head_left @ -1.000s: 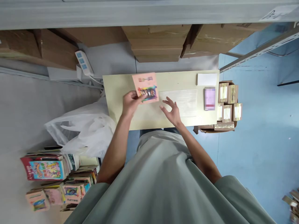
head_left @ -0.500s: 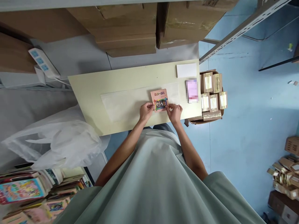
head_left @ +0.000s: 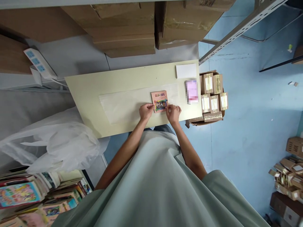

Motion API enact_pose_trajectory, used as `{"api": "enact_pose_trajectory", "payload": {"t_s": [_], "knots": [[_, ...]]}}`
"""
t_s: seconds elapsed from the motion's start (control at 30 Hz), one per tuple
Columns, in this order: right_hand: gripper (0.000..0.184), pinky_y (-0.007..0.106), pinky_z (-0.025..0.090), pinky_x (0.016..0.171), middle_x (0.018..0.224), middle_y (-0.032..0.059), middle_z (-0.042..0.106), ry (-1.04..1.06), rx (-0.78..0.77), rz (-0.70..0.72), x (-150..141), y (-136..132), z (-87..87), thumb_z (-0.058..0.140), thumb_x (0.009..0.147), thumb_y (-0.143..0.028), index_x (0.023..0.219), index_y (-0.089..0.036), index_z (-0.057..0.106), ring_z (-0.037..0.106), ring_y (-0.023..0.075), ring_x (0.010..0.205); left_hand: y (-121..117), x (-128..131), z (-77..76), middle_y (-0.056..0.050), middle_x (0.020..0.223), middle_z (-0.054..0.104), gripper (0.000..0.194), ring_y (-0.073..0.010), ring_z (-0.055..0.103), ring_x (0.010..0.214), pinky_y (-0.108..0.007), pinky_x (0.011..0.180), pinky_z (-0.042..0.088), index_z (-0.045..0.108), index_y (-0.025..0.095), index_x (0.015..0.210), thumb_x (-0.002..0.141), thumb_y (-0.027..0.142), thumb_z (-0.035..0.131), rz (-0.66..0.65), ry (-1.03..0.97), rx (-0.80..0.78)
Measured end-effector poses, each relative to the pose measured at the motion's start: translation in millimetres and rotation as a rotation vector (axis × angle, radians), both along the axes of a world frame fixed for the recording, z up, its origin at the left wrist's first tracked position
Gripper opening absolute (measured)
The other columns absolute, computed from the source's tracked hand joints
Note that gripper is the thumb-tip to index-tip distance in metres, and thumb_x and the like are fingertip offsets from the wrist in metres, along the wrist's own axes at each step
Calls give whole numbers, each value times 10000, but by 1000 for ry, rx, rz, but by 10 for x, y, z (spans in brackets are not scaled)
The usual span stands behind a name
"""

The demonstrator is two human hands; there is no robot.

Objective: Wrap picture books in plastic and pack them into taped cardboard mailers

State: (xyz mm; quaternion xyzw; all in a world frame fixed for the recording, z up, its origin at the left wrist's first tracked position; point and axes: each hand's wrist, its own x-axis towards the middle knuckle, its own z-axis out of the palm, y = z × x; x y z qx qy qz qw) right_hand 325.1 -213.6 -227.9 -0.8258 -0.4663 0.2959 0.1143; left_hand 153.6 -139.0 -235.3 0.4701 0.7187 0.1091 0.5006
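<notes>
We pinch the pink booklet (head_left: 160, 101) mid-frame, left hand (head_left: 146, 112) and right hand (head_left: 173, 113) each grasping a lower side edge; it looks light, bendable, best held by those edges.

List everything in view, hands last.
Table: 1, yellowish, centre
Sheet: 1, whitish, on table
Booklet: 1, pink, over sheet
Block: 1, white, table's right end
Pixelated item: 1, purplish, near block
Small boxes: several, brown, beside table
Cartons: several, brown, top
Post: 1, grey, upper right
Power strip: 1, white, upper left
Bag: 1, whitish, left
Books: many, multicoloured, lower left
Floor boxes: many, brown, lower right
Shirt: 1, grey-green, bottom
Left hand: 1, booklet's left edge
Right hand: 1, booklet's right edge
</notes>
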Motion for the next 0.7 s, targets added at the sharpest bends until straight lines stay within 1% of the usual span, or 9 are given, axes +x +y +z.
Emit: {"api": "enact_pose_trajectory", "payload": {"t_s": [0.1, 0.23, 0.3, 0.37, 0.47, 0.53, 0.6, 0.7], "knots": [[204, 535, 277, 1301, 1056, 89, 822, -28, 25, -30, 91, -28, 30, 583, 1112, -381, 1078, -238, 724, 701, 297, 1133, 11, -8, 14, -67, 1018, 888, 150, -256, 836, 1017, -303, 923, 617, 896, 214, 1011, 901, 279, 817, -8, 5, -11], [299, 542, 301, 1283, 1268, 155, 783, -163, 56, -202, 340, -125, 88, 580, 1095, -437, 1243, -208, 705, 676, 315, 1227, 17, -16, 40, -56, 1011, 889, 138, -258, 839, 1018, -303, 905, 614, 900, 227, 1006, 897, 276, 829, -27, 20, -34], [343, 536, 328, 1259, 1291, 168, 771, -193, 41, -267, 446, -163, 104, 595, 1079, -457, 1282, -194, 681, 663, 330, 1236, 19, -16, 49, -50, 1021, 891, 132, -258, 840, 1037, -300, 907, 612, 900, 234, 1005, 896, 273, 835, -33, 21, -40], [337, 527, 346, 1239, 1201, 146, 787, -173, 11, -285, 499, -173, 106, 609, 1068, -466, 1252, -193, 677, 668, 329, 1182, 24, -16, 52, -44, 1038, 893, 125, -259, 840, 1056, -301, 915, 612, 899, 241, 1002, 900, 276, 836, -37, 21, -42], [247, 525, 364, 1214, 1055, 103, 776, -141, -20, -272, 491, -139, 98, 614, 1055, -451, 1099, -219, 685, 666, 313, 1092, 32, -15, 45, -39, 1055, 894, 117, -256, 840, 1062, -302, 915, 613, 896, 245, 998, 905, 274, 830, -47, 14, -45], [203, 532, 377, 1200, 1060, 104, 766, -151, -5, -284, 467, -106, 95, 619, 1039, -427, 1006, -234, 673, 662, 312, 1092, 34, -14, 35, -43, 1061, 893, 120, -250, 839, 1058, -295, 908, 613, 893, 239, 1002, 908, 270, 823, -51, 4, -48], [171, 528, 408, 1180, 1098, 115, 769, -145, 29, -311, 452, -82, 99, 624, 1021, -398, 964, -240, 654, 669, 315, 1113, 32, -11, 26, -48, 1072, 893, 128, -242, 836, 1062, -287, 913, 612, 889, 233, 1009, 912, 269, 816, -50, 0, -51], [124, 474, 487, 1116, 1102, 111, 780, -52, 92, -328, 438, -73, 122, 635, 1002, -367, 995, -244, 628, 704, 294, 1102, 23, -3, 16, -39, 1083, 892, 136, -236, 832, 1076, -281, 934, 611, 886, 239, 1017, 913, 272, 804, -45, 4, -54]]}}
